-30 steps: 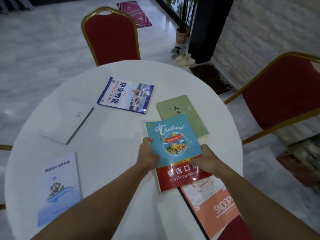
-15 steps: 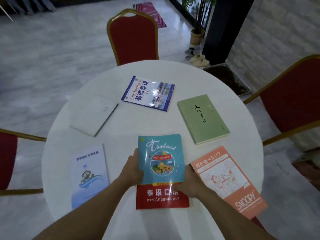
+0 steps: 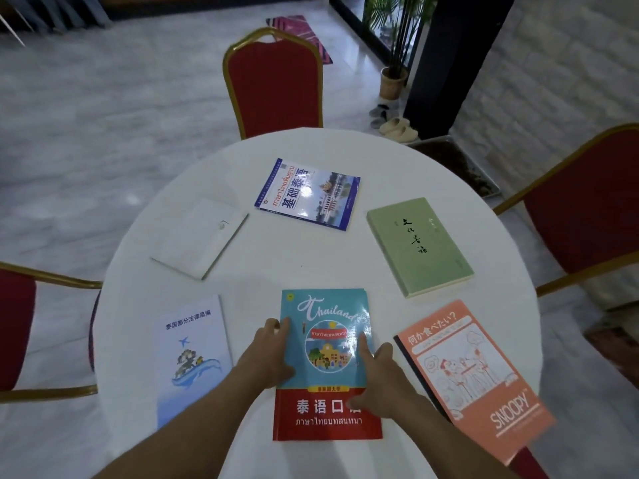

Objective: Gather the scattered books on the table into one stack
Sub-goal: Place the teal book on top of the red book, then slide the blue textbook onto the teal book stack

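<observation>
Several books lie spread on a round white table (image 3: pixel 294 264). A teal and red Thailand book (image 3: pixel 326 354) lies flat at the near middle. My left hand (image 3: pixel 268 354) grips its left edge, thumb on the cover. My right hand (image 3: pixel 380 378) rests on its right side with fingers spread. Around it lie a pale blue booklet (image 3: pixel 192 357) to the left, a white book (image 3: pixel 200 236) at far left, a blue-and-white textbook (image 3: pixel 307 193) at the far side, a green book (image 3: pixel 418 245) to the right and an orange Snoopy notebook (image 3: pixel 466 371) at near right, overhanging the edge.
Red chairs with gold frames stand at the far side (image 3: pixel 275 84), right (image 3: pixel 581 209) and left (image 3: pixel 14 326) of the table. On the marble floor beyond are a potted plant (image 3: pixel 394 83), slippers (image 3: pixel 397 127) and a dark tray (image 3: pixel 460 164).
The Thailand book has come from beside the green book to the near middle of the table and now lies flat. My right hand has loosened, its fingers spreading on the cover.
</observation>
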Motion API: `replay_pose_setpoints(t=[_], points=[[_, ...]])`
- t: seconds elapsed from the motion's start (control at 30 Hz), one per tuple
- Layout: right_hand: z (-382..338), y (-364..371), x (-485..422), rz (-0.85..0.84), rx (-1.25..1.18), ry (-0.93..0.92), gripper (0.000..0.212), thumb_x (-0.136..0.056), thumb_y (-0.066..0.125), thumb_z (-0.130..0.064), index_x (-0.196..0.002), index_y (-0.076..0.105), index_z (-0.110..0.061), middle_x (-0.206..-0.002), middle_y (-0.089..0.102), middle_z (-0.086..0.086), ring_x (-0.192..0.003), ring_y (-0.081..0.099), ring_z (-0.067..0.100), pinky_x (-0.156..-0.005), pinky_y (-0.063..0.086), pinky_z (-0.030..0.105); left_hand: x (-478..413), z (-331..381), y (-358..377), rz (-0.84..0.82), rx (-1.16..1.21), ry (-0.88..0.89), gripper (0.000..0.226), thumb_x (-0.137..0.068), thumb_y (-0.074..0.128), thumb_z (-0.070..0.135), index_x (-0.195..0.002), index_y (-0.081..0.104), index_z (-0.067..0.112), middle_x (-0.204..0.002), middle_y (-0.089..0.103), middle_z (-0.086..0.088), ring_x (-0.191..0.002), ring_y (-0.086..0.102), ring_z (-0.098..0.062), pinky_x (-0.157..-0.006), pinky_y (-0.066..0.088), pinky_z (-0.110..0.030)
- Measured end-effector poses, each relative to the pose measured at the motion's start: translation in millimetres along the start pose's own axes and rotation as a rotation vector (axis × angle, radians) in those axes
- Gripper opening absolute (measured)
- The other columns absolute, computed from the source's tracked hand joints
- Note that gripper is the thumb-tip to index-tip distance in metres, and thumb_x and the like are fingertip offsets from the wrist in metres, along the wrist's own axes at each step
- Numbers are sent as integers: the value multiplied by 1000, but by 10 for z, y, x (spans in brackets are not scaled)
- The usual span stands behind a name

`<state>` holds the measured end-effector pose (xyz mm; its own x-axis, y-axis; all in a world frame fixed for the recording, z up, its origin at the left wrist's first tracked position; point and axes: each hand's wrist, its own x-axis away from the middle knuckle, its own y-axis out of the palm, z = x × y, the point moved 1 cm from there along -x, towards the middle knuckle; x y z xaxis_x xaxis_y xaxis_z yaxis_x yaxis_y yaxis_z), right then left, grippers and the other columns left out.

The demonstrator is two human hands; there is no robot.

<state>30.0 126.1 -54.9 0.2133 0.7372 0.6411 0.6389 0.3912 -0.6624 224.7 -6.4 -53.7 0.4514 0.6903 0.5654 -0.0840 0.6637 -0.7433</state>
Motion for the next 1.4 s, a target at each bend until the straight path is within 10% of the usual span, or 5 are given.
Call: replay_pose_setpoints(t=[0.4,0.63,1.03,1.4], points=[[7,97,69,11,21,3,126,-77,84,-48,-162,-9,-30,-147,26,8,-134,45,19,-101,56,33,48,-19,43,9,-29,-1,105,-75,80,31,-154,13,16,-143,31,-4,-130,37,-20,-96,54,-36],[-171,-193,-115,238,-13,-75,81,-69,73,-69,-135,40,-35,-139,39,-3,-126,41,15,-102,46,31,-235,99,-225,126,89,48,75,-79,71,50,-140,37,21,-141,39,-5,-125,45,-21,-95,51,-37],[-552,-871,-1436,304,-66,20,94,-86,68,-56,-161,19,-26,-170,11,4,-156,14,25,-125,21,42,-1552,221,-1075,180,98,18,80,-92,63,40,-155,19,18,-163,16,-8,-144,30,-31,-113,36,-45],[-488,-813,-2084,301,228,77,111,-75,18,-95,-157,-24,-34,-162,-40,6,-152,-31,33,-123,-13,54,-2348,514,-1239,330,5,19,74,-94,47,57,-156,15,32,-166,9,-5,-147,21,-36,-113,34,-48]])
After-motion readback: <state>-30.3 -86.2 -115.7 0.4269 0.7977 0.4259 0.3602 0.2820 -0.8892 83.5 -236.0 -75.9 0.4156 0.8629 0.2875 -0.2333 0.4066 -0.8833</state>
